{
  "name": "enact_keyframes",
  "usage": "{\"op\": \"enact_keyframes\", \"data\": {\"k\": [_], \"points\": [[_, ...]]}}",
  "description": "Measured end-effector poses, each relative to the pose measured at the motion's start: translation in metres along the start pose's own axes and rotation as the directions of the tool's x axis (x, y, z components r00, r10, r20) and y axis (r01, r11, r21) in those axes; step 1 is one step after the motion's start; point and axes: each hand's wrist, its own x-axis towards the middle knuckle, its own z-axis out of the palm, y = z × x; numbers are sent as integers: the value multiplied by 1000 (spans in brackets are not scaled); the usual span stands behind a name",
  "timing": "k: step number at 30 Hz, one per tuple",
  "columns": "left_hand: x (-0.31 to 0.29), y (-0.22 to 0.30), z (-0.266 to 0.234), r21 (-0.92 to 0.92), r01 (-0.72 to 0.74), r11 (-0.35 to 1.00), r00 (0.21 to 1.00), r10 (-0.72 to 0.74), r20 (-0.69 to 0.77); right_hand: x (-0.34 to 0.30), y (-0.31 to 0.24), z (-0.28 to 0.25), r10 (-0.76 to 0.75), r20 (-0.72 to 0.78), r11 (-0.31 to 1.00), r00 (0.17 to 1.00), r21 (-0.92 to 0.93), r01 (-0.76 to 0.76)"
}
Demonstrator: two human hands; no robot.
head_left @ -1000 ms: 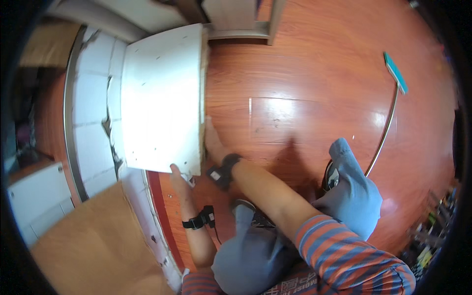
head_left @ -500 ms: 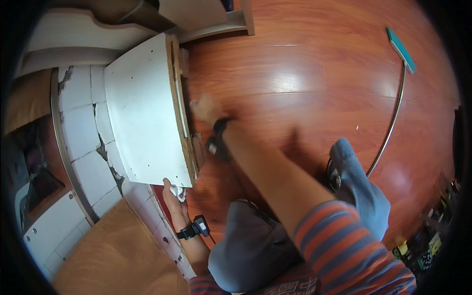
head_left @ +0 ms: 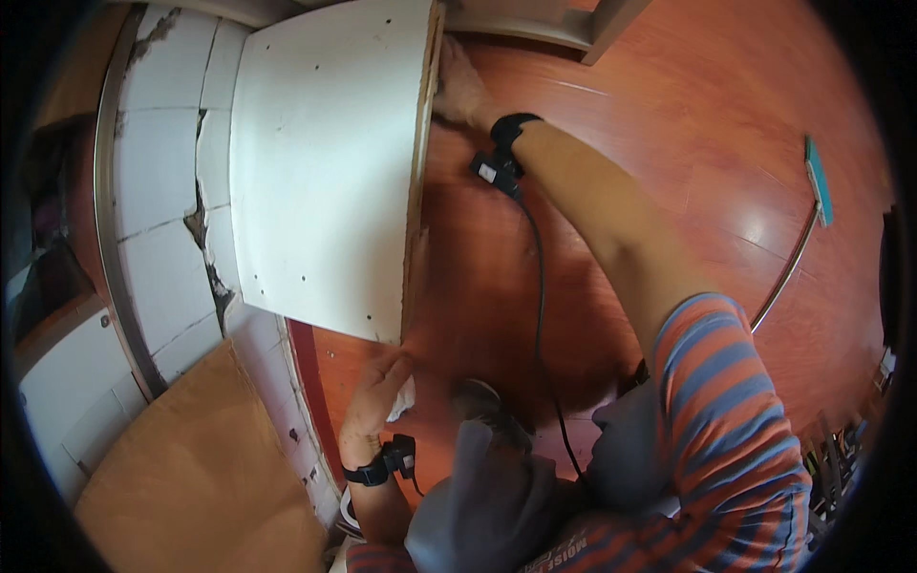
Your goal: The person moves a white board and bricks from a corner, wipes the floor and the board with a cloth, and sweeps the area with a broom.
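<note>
A white-topped wooden board unit point(head_left: 330, 172) with raw brown edges stands against the tiled wall. My right hand point(head_left: 464, 91) reaches to its far right side, at the edge; its fingertips are hidden or blurred there. Below the unit's near corner is my left hand point(head_left: 375, 393), with curled fingers around a crumpled white wad point(head_left: 403, 399) that looks like tissue or cloth. Each wrist wears a black strap with a small black device; a cable point(head_left: 540, 315) runs down from the right one.
Cracked white tiles point(head_left: 158, 172) line the wall at left. A brown panel point(head_left: 205, 468) lies at the lower left. On the reddish wood floor point(head_left: 669, 181), a teal-headed mop point(head_left: 819, 181) lies at right. Pale furniture point(head_left: 535, 29) stands at the far side.
My right hand has moved farther away along the unit's right side. The view has shifted, and the unit appears closer. My left hand still has the white wad near the unit's near corner.
</note>
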Motion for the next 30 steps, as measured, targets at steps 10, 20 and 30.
{"op": "enact_keyframes", "data": {"k": [10, 20, 30], "points": [[-43, 98, -54, 104, -234, 967, 966, 219, 135, -4, -37, -67, 10, 417, 998, 909, -59, 16], [-212, 170, -96, -182, -886, 426, 441, 896, -55, -14, -102, -202, 342, 764, 887, 547, -455, 81], [17, 166, 46, -697, -147, 702, 979, 203, -3, -18, -42, -71, 28, 395, 999, 918, 27, -42]]}}
